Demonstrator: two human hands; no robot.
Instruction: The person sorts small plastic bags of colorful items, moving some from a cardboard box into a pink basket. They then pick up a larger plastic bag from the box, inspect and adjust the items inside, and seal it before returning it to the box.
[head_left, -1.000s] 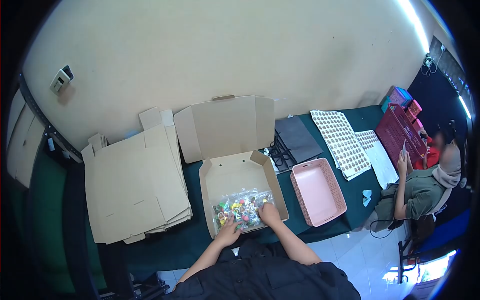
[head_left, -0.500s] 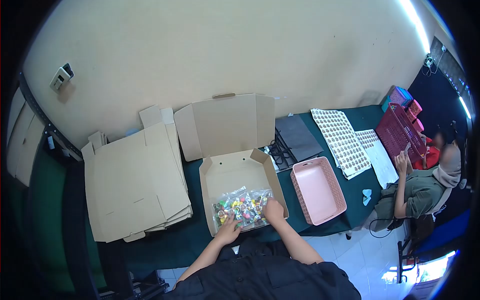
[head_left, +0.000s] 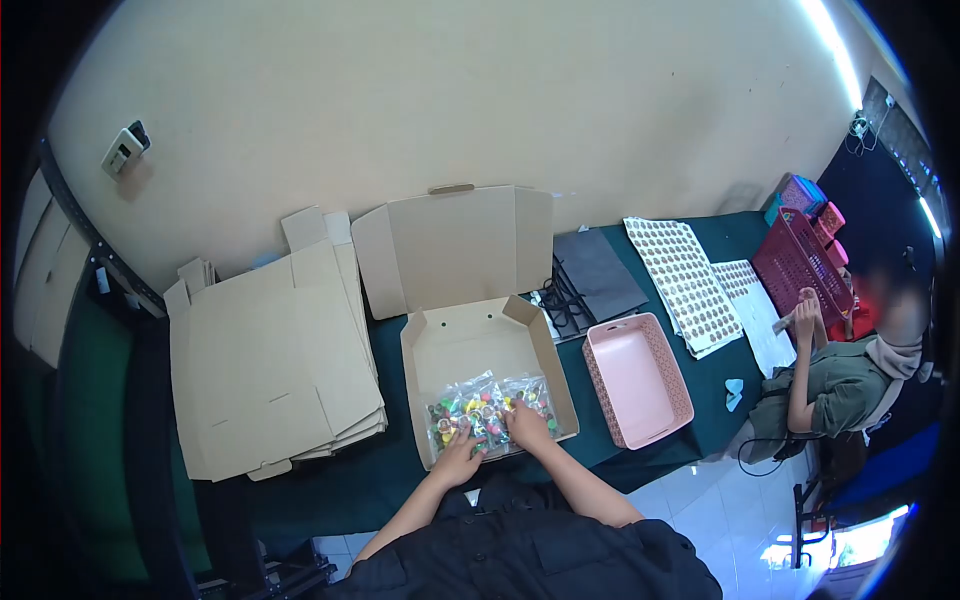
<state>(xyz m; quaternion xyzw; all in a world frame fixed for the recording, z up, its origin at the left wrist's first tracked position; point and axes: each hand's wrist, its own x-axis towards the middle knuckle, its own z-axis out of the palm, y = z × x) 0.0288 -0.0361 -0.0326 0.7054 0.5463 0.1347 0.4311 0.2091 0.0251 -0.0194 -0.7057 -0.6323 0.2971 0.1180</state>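
An open cardboard box [head_left: 473,345] lies before me with its lid [head_left: 452,240] raised against the wall. Clear plastic bags of colourful candies [head_left: 468,404] fill the part of the box nearest me. My left hand [head_left: 459,459] rests on the bags at the front left, fingers spread. Toward the middle, my right hand [head_left: 529,428] lies on the bags with its fingers stretched out. Neither hand lifts anything.
Flattened cardboard boxes [head_left: 275,370] are stacked at left. To the right lie a pink basket [head_left: 640,385], black paper bags [head_left: 605,275] and sticker sheets [head_left: 685,285]. Beyond is a maroon basket [head_left: 800,265]; a co-worker [head_left: 835,385] sits there.
My right hand has moved left from the box's right side toward the middle of the bags, and its fingers have straightened. My left hand stays in place.
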